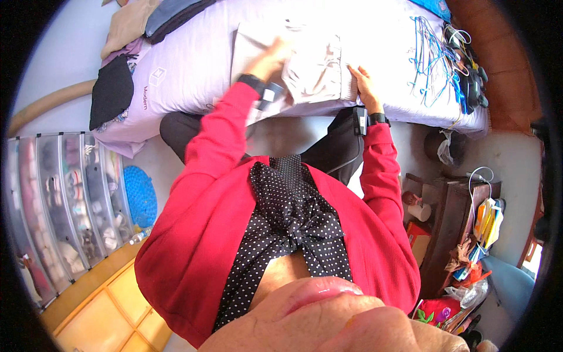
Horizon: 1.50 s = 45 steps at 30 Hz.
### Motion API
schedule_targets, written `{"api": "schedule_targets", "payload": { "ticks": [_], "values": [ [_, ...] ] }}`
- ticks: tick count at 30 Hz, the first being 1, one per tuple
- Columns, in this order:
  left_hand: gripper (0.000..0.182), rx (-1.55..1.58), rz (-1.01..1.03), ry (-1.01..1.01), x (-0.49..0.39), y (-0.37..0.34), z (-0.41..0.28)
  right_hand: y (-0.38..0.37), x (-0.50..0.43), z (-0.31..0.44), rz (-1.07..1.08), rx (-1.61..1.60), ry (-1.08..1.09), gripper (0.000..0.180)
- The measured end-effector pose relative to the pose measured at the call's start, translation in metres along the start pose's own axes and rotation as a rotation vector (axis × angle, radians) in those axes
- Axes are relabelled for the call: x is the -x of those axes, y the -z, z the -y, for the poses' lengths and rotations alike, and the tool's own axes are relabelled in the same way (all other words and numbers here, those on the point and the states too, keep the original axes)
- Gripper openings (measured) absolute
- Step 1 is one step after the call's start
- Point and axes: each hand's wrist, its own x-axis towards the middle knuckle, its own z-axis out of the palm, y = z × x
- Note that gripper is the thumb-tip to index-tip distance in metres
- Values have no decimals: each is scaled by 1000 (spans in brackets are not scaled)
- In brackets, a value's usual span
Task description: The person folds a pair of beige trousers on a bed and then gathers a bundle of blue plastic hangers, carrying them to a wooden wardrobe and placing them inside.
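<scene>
Light beige trousers (314, 72) with a gathered elastic edge lie partly folded on the pale lilac bed sheet (184, 79) before me. My left hand (272, 57), blurred, is over the left part of the garment; whether its fingers grip the cloth cannot be told. At the garment's right side, beside the ribbed elastic edge, rests my right hand (366, 86) with thumb and fingers apart, seemingly on the sheet. Both wrists wear dark bands with small devices.
Blue wire hangers (433, 66) lie in a tangle at the bed's right end, near black items. Folded clothes (129, 26) and a black cloth (112, 91) are at the left. A clear shoe rack (72, 198) stands lower left, beside a blue round mat (140, 196); a dark wooden cabinet (453, 220) is right.
</scene>
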Motion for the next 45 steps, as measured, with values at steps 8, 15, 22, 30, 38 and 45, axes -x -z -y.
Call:
{"api": "schedule_targets", "payload": {
  "ticks": [8,15,22,30,38,45],
  "values": [
    [35,-731,-669,382,90,321,-23,2,-6,-4,71,-78,-13,71],
    [44,-1229,-647,289,157,292,-9,3,-10,-12,4,-30,18,77],
    [62,-1073,-444,330,134,169,12,1,-6,-9,-81,-3,21,59],
    [52,-1375,-412,515,129,133,18,-4,-9,-3,50,147,106,56],
    [27,-973,-470,454,108,241,45,25,-41,-9,-2,-21,211,37],
    [26,-522,-847,261,153,509,-32,128,-62,22,-193,81,140,46]
  ]
}}
